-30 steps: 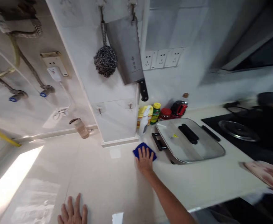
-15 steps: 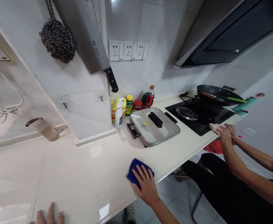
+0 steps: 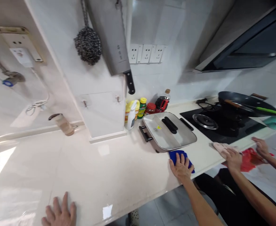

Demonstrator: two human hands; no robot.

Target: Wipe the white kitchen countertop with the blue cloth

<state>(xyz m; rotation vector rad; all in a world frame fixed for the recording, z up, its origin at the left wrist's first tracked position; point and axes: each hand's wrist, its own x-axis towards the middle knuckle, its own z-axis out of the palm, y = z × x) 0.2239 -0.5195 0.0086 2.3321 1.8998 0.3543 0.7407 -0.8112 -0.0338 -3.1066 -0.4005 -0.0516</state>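
Observation:
My right hand presses a blue cloth against the white counter, near its front edge. The fingers spread over the cloth and keep hold of it as it moves; its far edge meets the front of a square electric pan with a glass lid. At the lower left, my left hand lies palm down on the counter, fingers apart, holding nothing; the wrist is cut off by the frame.
Another person's hand presses a pale cloth beside the black stove, which carries a wok. A spray bottle and several containers stand behind the pan. A cleaver and a scrubber hang on the wall.
My right hand has slid the blue cloth rightward to the pan's front. More of my left hand shows. The view has turned left, and the other person's hands have moved apart.

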